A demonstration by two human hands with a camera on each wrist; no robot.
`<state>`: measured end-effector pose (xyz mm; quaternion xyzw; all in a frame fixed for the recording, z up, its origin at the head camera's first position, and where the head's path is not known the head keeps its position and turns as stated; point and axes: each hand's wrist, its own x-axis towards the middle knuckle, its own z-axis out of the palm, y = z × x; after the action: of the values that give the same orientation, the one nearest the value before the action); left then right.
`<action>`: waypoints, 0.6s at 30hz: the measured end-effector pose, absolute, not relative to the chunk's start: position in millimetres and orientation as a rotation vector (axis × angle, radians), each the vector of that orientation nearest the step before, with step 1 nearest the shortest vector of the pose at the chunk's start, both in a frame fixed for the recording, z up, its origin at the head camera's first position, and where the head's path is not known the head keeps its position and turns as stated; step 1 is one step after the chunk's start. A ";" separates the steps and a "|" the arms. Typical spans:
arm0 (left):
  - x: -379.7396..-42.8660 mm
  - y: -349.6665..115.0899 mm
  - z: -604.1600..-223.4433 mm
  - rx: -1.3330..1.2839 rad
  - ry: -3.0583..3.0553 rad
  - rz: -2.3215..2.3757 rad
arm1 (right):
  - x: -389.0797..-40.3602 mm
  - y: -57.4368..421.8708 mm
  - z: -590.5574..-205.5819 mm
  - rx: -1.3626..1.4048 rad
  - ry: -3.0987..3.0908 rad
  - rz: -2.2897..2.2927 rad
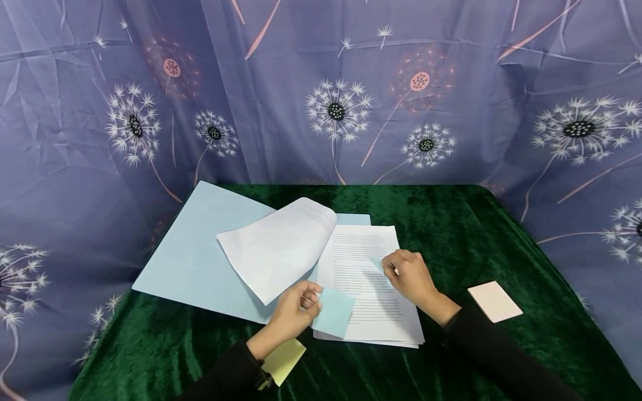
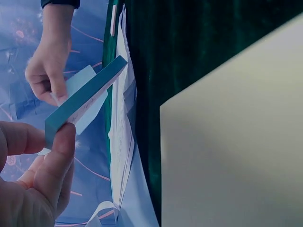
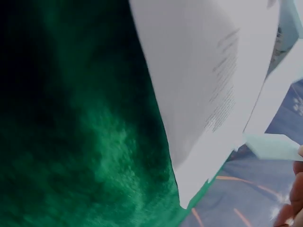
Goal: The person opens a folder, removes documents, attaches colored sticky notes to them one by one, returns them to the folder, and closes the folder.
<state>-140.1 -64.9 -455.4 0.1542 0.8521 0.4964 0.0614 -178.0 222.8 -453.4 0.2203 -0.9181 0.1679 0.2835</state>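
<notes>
My left hand pinches a pad of light blue sticky notes between thumb and fingers, over the lower left of a stack of printed pages. In the left wrist view the pad shows edge-on, its thickness visible. My right hand pinches a single light blue sticky note above the right side of the top page. That note juts from the fingertips in the right wrist view. A turned-back page curls leftward from the stack.
Beneath the pages lies an open light blue folder, spreading left. A yellow sticky-note pad sits by my left wrist and looms large in the left wrist view. A pale pink pad rests on the green velvet cloth at right.
</notes>
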 end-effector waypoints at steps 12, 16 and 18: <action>-140.0 -69.9 -458.1 0.418 2.498 1.535 | -181.4 204.6 -480.5 0.785 -2.528 0.234; -139.2 -72.9 -459.8 0.410 2.466 1.553 | -179.5 199.4 -487.6 0.713 -2.633 0.431; -138.6 -75.3 -460.2 0.397 2.435 1.576 | -178.7 197.5 -488.7 0.675 -2.679 0.507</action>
<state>-138.6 -75.3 -460.2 0.1350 0.8271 0.5351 0.1067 -178.7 197.5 -488.7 0.2370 -0.9406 0.1781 0.1658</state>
